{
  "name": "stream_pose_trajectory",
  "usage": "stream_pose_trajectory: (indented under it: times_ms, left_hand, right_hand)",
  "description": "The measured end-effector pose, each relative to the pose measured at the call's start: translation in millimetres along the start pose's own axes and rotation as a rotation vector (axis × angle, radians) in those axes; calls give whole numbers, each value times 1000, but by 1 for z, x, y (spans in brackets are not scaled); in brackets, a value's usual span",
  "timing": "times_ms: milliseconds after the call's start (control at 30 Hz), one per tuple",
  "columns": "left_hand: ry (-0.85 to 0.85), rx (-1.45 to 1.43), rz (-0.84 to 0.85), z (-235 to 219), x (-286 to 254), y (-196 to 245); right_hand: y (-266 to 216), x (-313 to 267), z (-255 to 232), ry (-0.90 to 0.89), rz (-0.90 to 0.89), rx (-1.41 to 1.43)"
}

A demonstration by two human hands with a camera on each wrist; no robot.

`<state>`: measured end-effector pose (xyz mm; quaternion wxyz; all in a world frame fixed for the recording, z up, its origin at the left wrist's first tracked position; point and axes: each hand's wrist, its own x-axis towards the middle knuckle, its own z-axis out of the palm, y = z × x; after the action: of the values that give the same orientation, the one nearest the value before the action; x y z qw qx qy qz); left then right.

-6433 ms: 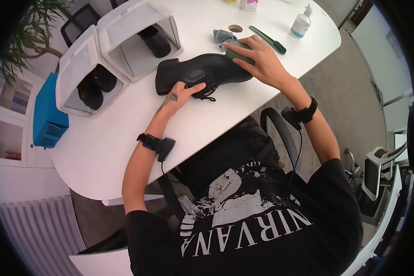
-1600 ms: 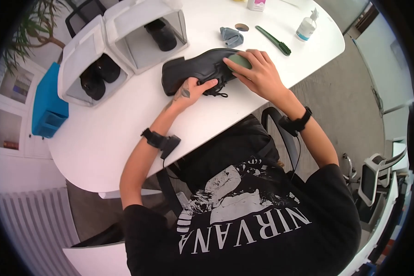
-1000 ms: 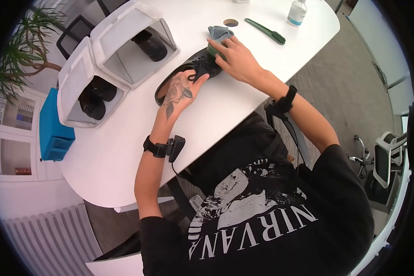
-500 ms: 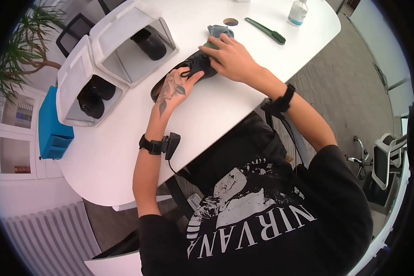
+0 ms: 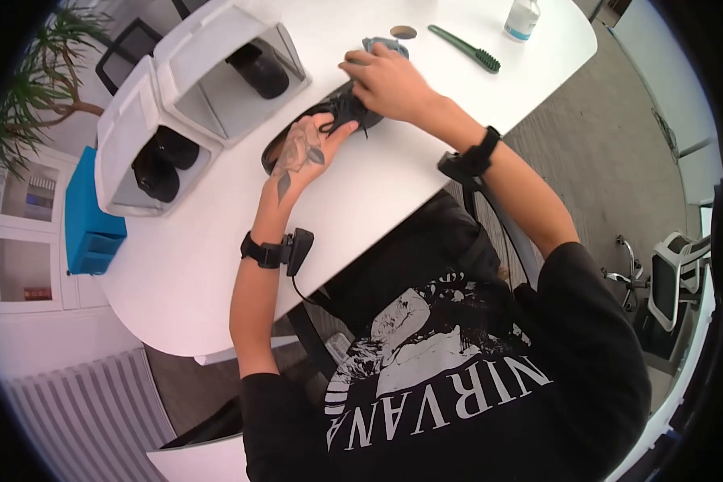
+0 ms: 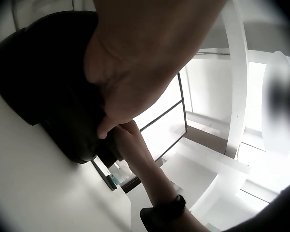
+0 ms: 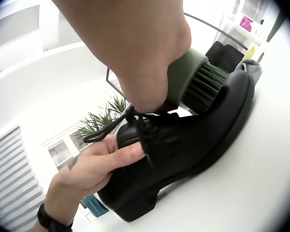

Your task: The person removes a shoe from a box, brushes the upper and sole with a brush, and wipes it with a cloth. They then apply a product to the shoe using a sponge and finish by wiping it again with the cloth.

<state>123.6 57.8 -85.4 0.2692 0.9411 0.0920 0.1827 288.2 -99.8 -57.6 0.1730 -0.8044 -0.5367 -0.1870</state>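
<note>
A black lace-up shoe (image 7: 188, 140) is sole-down over the white table (image 5: 217, 313), its toe pointing away from me. My left hand (image 5: 304, 151) grips it around the heel and ankle, thumb along the side below the laces (image 7: 140, 123). In the right hand (image 5: 390, 83) is a green-backed shoe brush (image 7: 186, 72), mostly covered by that hand in the head view. Its dark bristles (image 7: 206, 87) lie against the top of the toe. The left wrist view has the shoe (image 6: 53, 72) as a dark shape beneath the left hand.
Just beyond the toe lies a crumpled grey-blue cloth (image 5: 397, 48). A long green brush (image 5: 466, 48) and a clear pump bottle (image 5: 522, 20) are farther right. Two white shoe boxes (image 5: 165, 100) holding black shoes stand at left, beside a blue organizer (image 5: 92, 217).
The shoe has been turned from lying on its side to sole-down, its laces now upward. Lately the right hand has moved slightly up and left over the toe with the shoe brush.
</note>
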Motion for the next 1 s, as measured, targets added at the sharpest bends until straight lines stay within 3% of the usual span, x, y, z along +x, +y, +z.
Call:
stream_pose_trajectory:
  times_ms: [67,100,133,233,267,400,500,533,633,767,800,900,933,1000]
  left_hand:
    - [-52,117,42,4,-1,-8]
    - [-75,180,72,2,-1,-9]
    - [-61,141,-29,-2,-2,2]
    - [-161,191,45,-7,4,-5]
    - [-394,145,-211,-31,17,27]
    - [-136,15,-162,-14,6,11]
    - [-340,-36,-289,-34,14,34]
    - [-28,-28,-104,-6,3,7]
    - [-95,118,-28,-6,6,1]
    - [-313,123,-113,-26,15,18]
    - [-160,81,-63,-21,7,17]
    - [19,16,-6,-1,1,-4]
    - [-171,31,-152,-12,8,4]
    - [-210,58,-93,-9,15,-3]
  right_hand:
    - [5,-10,9,93,-17,-22]
    - [7,-4,16,87,-16,-26]
    - [10,4,20,88,-13,-33]
    - [17,36,27,42,26,-12]
    - [18,46,36,35,26,-12]
    - [14,35,32,57,-14,-6]
    - [16,2,15,100,-26,2]
    - [14,-10,9,111,-13,8]
    - [12,-9,15,148,-14,22]
    - [25,34,35,136,34,-7]
    - [28,44,47,181,21,-6]
    - [18,45,44,113,-21,-50]
    - [17,39,39,127,-18,-27]
    - [21,21,20,146,-18,24]
